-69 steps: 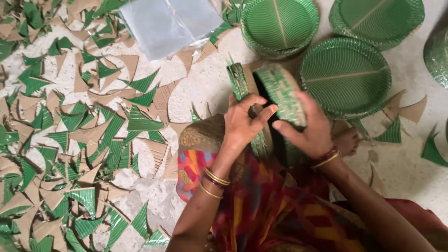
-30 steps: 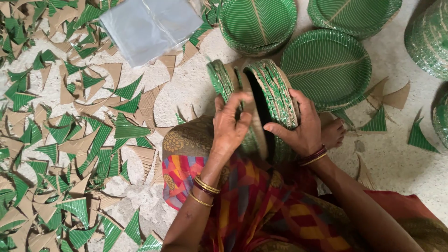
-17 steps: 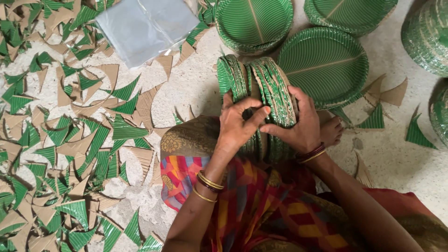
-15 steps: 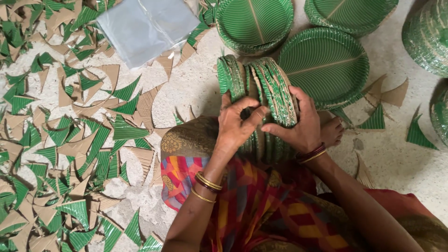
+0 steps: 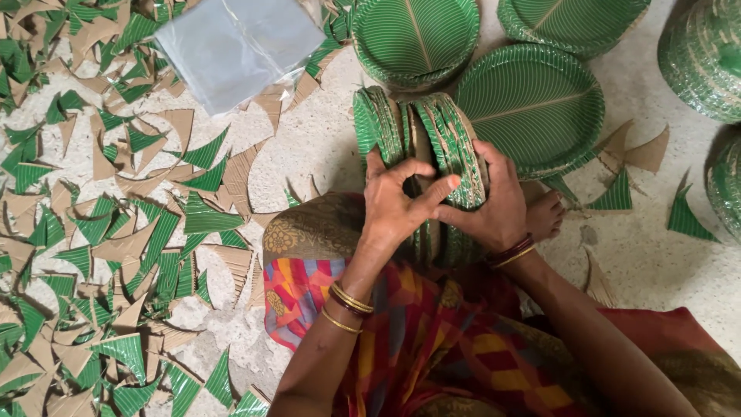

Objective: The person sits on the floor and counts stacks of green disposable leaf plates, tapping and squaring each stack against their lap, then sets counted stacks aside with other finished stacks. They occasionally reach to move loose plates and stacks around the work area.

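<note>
Floor: pale stone floor (image 5: 656, 255) fills the frame, seen from above.
Offcuts: green and brown triangular card scraps (image 5: 116, 232) cover the left half; a few lie at right.
Flat plate piles: three piles of green leaf-patterned paper plates (image 5: 532, 108) along the top centre and upper right (more stacks at the far right edge, partly cut off).
Plastic sheet: clear plastic bag (image 5: 239, 46) at upper left centre, lying on the scraps.
Held stack: bundle of green plates on edge (image 5: 401, 131), centre frame, just below the top piles, standing upright against the lap.
Left hand: left hand (image 5: 397, 205) clasps the bundle's near side, fingers curled over plate rims.
Right hand: right hand (image 5: 494, 208) presses the bundle's right side, palm wrapped round it.
Bangles: gold bangles (image 5: 347, 305) on the left wrist.
</note>
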